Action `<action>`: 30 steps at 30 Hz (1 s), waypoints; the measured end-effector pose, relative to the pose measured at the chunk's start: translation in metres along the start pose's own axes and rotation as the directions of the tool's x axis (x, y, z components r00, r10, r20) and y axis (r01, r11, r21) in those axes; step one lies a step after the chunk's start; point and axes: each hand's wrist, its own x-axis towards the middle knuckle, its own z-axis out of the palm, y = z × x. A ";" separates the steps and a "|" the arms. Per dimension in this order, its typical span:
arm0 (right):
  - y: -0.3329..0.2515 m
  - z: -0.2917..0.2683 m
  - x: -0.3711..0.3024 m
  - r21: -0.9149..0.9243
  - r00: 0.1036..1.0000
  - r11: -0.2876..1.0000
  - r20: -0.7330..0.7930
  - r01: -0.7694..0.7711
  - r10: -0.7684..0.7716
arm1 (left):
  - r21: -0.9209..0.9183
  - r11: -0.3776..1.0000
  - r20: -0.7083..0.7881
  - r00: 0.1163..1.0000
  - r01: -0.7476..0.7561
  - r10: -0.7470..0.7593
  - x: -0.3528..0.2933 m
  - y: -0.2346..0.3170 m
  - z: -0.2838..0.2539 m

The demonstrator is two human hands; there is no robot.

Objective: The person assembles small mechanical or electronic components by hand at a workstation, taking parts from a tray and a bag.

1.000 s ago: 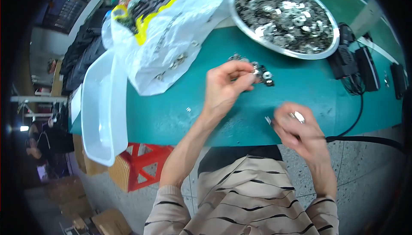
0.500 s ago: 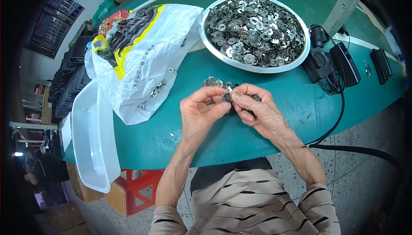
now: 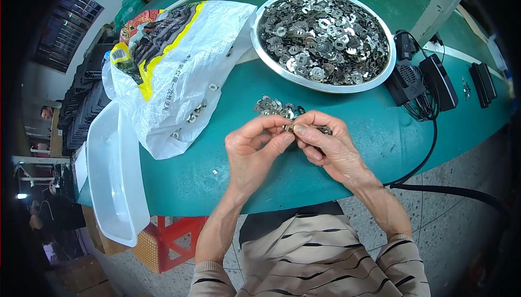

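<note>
Over the table, my left hand (image 3: pixel 254 147) and my right hand (image 3: pixel 332 147) meet fingertip to fingertip. A small thin metal piece (image 3: pixel 288 128) is pinched between the thumb and forefinger of the left hand, and the right fingertips touch it too. More small metal pieces (image 3: pixel 325 130) show inside the curled fingers of my right hand. Just beyond the fingers lies a small heap of flat, notched metal discs (image 3: pixel 274 105). Farther back stands a round metal basin (image 3: pixel 325 87) heaped with the same kind of discs.
To the left lies a white woven sack (image 3: pixel 179 74) with several discs on it. A translucent plastic tub (image 3: pixel 111 188) sits at the table's left edge, above a red stool (image 3: pixel 176 237). Black adapters with coiled cable (image 3: pixel 419 101) and black bars (image 3: pixel 482 84) are on the right.
The view has shifted slightly. The metal piece at my fingertips has turned and shows less of its face; my fingers have closed nearer together, uncovering more of the small heap behind them.
</note>
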 end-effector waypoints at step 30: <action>0.002 -0.007 0.002 0.181 0.988 0.971 0.052 -0.154 0.147 | -0.438 0.802 0.168 0.913 0.406 -0.371 0.010 -0.007 -0.014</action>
